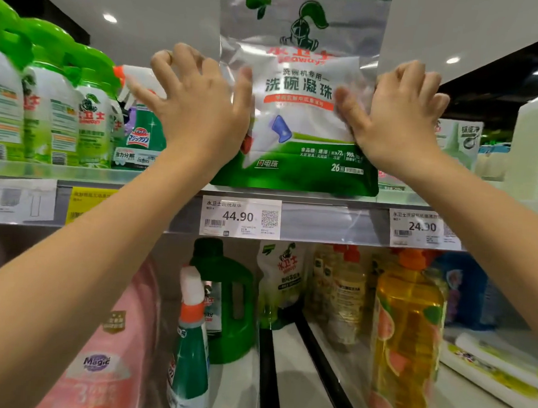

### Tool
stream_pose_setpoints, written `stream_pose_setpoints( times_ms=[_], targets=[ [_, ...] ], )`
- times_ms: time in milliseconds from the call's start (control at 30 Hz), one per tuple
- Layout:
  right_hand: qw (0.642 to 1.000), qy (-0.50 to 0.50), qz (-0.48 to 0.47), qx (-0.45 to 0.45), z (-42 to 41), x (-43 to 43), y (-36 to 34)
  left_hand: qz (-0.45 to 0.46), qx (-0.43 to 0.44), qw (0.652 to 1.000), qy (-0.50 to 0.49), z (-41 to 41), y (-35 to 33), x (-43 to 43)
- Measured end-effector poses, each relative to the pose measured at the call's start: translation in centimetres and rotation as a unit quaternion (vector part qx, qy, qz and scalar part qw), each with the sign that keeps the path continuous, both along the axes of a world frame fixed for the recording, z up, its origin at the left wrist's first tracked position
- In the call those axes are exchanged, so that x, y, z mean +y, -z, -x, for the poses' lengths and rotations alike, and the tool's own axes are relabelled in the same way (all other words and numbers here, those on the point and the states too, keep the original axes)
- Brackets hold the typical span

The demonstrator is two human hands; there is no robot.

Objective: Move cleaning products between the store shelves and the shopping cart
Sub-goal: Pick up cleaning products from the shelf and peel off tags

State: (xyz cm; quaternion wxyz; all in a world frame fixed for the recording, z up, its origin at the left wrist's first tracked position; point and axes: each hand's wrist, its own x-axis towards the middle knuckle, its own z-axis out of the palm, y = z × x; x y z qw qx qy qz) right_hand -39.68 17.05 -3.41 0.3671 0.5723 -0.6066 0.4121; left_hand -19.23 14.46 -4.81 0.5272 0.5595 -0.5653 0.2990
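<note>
Silver-and-green foil pouch [299, 110], upright at the front lip of the upper shelf [330, 222], above the 44.90 price tag [240, 217]. Pinched at both side edges, thumbs on the face: left hand [198, 109] with fingers [182, 60] spread behind, right hand [398, 117] curled round the edge, likely to keep a floppy bag square. Top cut off; base perhaps touching the shelf, hard to tell. Green-capped bottles [54, 109] just left.
</note>
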Motion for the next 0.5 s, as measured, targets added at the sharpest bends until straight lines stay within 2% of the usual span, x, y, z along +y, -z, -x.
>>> stream_pose_setpoints(
  times_ms=[100, 200, 267, 400, 500],
  targets=[
    [0.995, -0.048, -0.09, 0.004, 0.3, 1.4, 0.4, 0.0, -0.065, 0.998, -0.026, -0.7, 0.9, 0.3],
    [0.985, -0.085, -0.147, -0.027, 0.4, 2.7, 0.2, 0.031, -0.108, 0.994, -0.007, -1.0, 1.9, 1.1],
    [0.982, -0.102, -0.154, -0.034, 0.2, 3.1, -0.2, 0.06, -0.143, 0.988, 0.011, -1.2, 2.2, 1.9],
    [0.983, -0.081, -0.16, -0.041, -0.5, 2.8, -0.6, 0.079, -0.31, 0.947, 0.028, -1.5, 2.1, 3.2],
    [0.985, -0.067, -0.151, -0.047, -0.5, 2.4, -0.9, 0.046, -0.326, 0.943, 0.048, -0.9, 1.3, 3.4]
  ],
)
